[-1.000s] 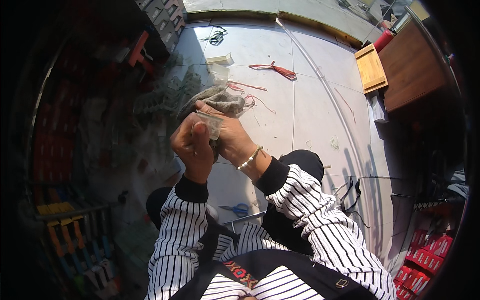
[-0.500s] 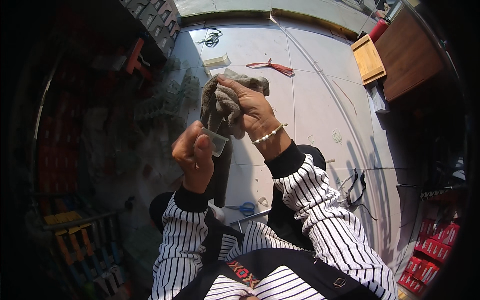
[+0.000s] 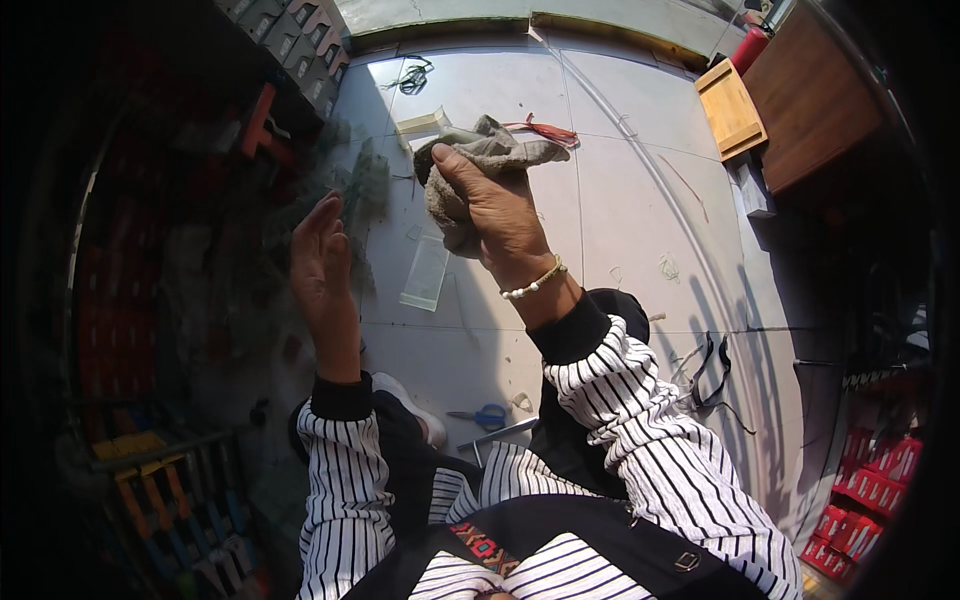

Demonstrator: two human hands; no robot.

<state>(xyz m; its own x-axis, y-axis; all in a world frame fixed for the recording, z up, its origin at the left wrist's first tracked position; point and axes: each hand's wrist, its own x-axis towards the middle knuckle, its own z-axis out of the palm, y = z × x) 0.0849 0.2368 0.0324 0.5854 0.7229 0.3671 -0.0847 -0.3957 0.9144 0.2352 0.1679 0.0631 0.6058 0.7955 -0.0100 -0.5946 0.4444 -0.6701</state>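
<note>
Your right hand (image 3: pixel 495 215) is raised over the tiled floor (image 3: pixel 640 200), its fingers clamped on a grey rag (image 3: pixel 480 160) that bunches above the knuckles and hangs down past the palm. A beaded bracelet (image 3: pixel 533 284) sits at that wrist. Your left hand (image 3: pixel 322 262) is held up just beside it, apart from the rag, fingers straight and close together, holding nothing you can see. Below and between your hands a clear glass strip (image 3: pixel 426 272) lies flat on the floor; whether it touches anything else you cannot tell. Behind the rag a red tassel (image 3: pixel 545 130) lies on the tiles, and a black cord (image 3: pixel 410 76) is coiled near the floor's far edge. Blue-handled scissors (image 3: pixel 478 415) lie close to your knee. A wooden tray (image 3: pixel 732 108) rests at the far right corner, against a brown cabinet (image 3: pixel 810 100). Red boxes (image 3: pixel 865 470) are stacked at the right edge
</note>
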